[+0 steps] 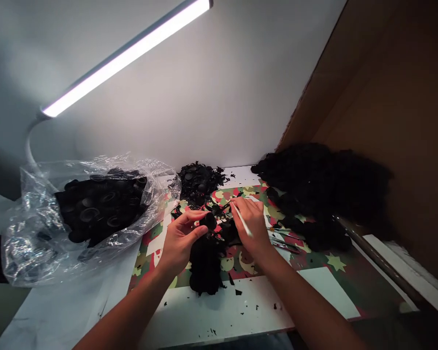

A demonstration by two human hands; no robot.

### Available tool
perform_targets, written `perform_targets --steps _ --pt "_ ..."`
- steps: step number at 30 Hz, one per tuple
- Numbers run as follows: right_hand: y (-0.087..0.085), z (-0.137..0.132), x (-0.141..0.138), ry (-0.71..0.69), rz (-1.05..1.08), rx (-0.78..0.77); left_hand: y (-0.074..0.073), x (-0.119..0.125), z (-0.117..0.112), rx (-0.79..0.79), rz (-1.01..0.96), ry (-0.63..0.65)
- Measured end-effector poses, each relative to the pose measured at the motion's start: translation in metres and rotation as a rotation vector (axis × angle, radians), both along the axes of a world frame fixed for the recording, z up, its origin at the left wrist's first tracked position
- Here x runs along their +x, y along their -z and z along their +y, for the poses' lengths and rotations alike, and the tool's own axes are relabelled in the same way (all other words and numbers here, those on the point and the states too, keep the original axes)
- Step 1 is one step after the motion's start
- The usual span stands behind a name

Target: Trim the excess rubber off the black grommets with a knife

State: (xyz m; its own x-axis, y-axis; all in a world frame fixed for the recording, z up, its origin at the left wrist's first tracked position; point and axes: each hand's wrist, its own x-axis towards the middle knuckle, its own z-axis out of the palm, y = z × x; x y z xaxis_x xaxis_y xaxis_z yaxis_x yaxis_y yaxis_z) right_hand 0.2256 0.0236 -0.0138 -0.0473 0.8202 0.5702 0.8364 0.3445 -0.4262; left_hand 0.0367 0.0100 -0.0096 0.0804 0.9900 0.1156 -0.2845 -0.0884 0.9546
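Observation:
Between the thumb and fingers of my left hand (180,240) is a small black round cap-like part (209,221), its round face turned to the right. My right hand (250,223) is closed round a thin pen-like tool with a white handle (242,219). The tool's dark tip points up and left, apart from the round part; its exact kind is unclear. Below the hands lies a heap of black pieces (206,270) on a patterned sheet (246,265). Several slim metal tools (282,243) rest just right of my right hand.
At left, a clear plastic bag (32,243) holds many black round parts (102,209). Black scraps (199,180) are piled at the back, with a large dark heap (324,184) at right by a cardboard wall (379,97). A lit tube lamp (131,56) hangs above.

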Motion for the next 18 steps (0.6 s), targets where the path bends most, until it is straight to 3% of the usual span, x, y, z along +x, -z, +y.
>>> perform_targets --steps 4,10,14,18 --pt "0.005 0.009 0.009 -0.021 0.137 -0.154 0.004 -0.001 0.006 -0.133 -0.178 0.045" --pt "-0.016 -0.005 -0.003 -0.289 0.746 -0.236 -0.001 -0.002 0.014 -0.275 -0.296 0.082" --pt "-0.02 -0.012 -0.011 -0.462 1.063 -0.357 -0.001 0.0 0.015 -0.276 -0.283 0.018" --pt "-0.019 -0.015 -0.021 -0.574 1.35 -0.37 -0.002 0.001 0.014 -0.316 -0.172 0.115"
